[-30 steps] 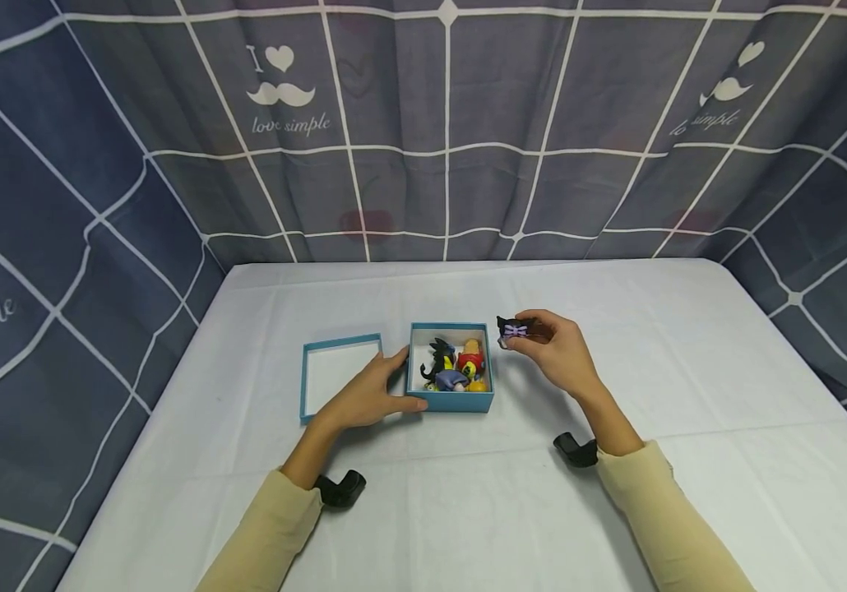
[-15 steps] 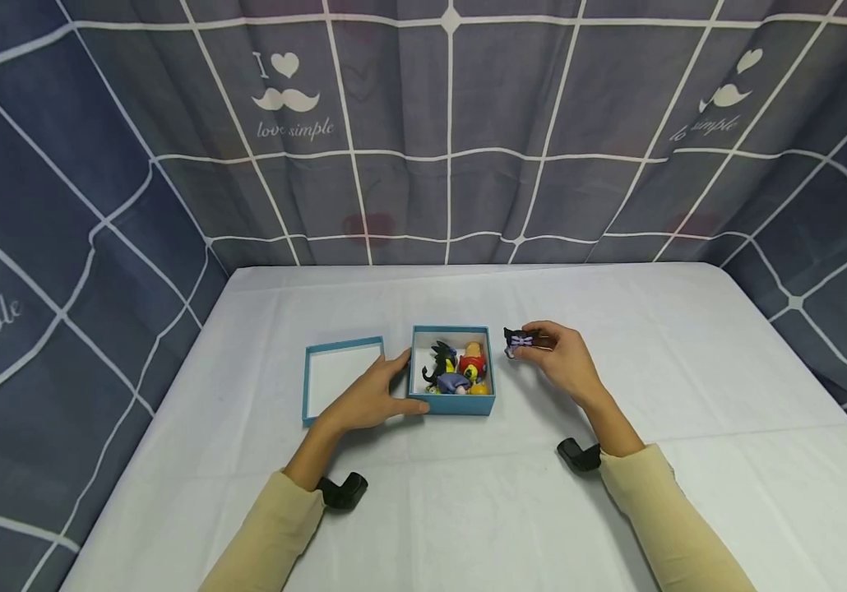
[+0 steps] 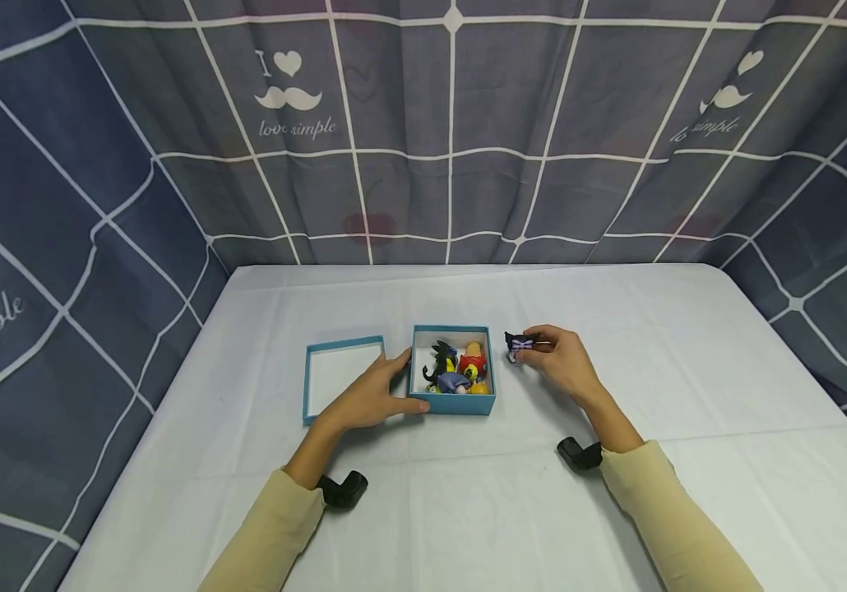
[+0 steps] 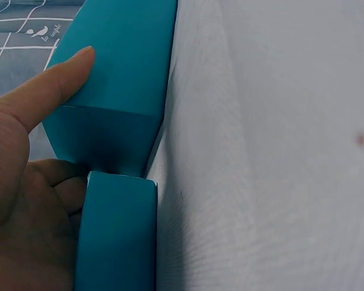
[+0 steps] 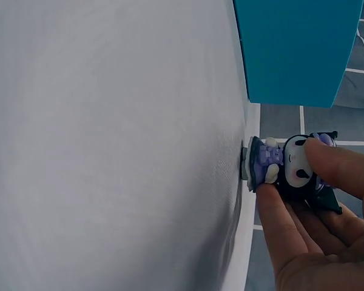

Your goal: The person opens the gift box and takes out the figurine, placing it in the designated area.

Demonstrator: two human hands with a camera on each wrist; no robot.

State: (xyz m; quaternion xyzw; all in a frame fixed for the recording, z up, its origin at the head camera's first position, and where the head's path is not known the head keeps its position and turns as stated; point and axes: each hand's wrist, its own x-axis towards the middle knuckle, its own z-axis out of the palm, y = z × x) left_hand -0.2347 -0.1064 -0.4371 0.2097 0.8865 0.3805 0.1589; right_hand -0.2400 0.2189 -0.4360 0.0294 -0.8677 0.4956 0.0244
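Note:
A small toy figurine (image 5: 270, 160) with a black hood, white face and purple bow is pinched between the thumb and fingers of my right hand (image 3: 560, 362). In the right wrist view it is upright relative to the table, its base at or just above the cloth; contact is hard to tell. My left hand (image 3: 372, 395) rests against the teal box (image 3: 460, 404), a straight thumb on its front wall and fingers along its left side, partly hidden. Several figurines lie in the box, among them a dark spiky one (image 3: 442, 358) and a red-and-yellow one (image 3: 472, 362).
The teal-rimmed box lid (image 3: 330, 382) lies inside up, left of the box and partly under my left hand in the head view. White cloth covers the table (image 3: 483, 510). Grey-blue grid curtains (image 3: 401, 193) hang behind and at both sides.
My right hand has lowered the figurine slightly toward the table, to the right of the box. The left hand stays at the box. The head view has shifted a little.

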